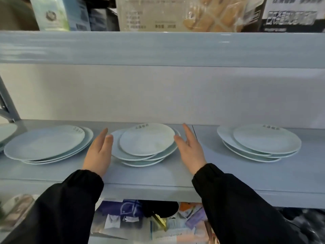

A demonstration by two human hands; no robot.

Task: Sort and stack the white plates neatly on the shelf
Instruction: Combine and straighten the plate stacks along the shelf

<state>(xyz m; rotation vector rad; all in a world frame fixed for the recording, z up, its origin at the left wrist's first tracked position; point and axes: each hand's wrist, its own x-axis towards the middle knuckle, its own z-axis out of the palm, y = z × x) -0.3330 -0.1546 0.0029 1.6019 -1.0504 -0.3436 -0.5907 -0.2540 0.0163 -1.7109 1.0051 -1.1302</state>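
Three piles of white plates lie on the pale blue shelf [158, 175]. The middle pile [146, 143] is uneven, its plates shifted against each other. My left hand [99, 152] is at that pile's left edge with fingers apart, and my right hand [189, 147] is at its right edge, also spread. Neither hand grips a plate; whether the fingertips touch the rims is unclear. The left pile [45, 145] holds large plates, slightly offset. The right pile [260, 143] is also staggered. Part of another plate [6, 132] shows at the far left edge.
The shelf above [158, 48] hangs low over the plates and carries boxes and a food package [184, 13]. Below the plate shelf lie mixed packets and papers [149, 221]. A metal upright [7, 104] stands at the left. A white wall backs the shelf.
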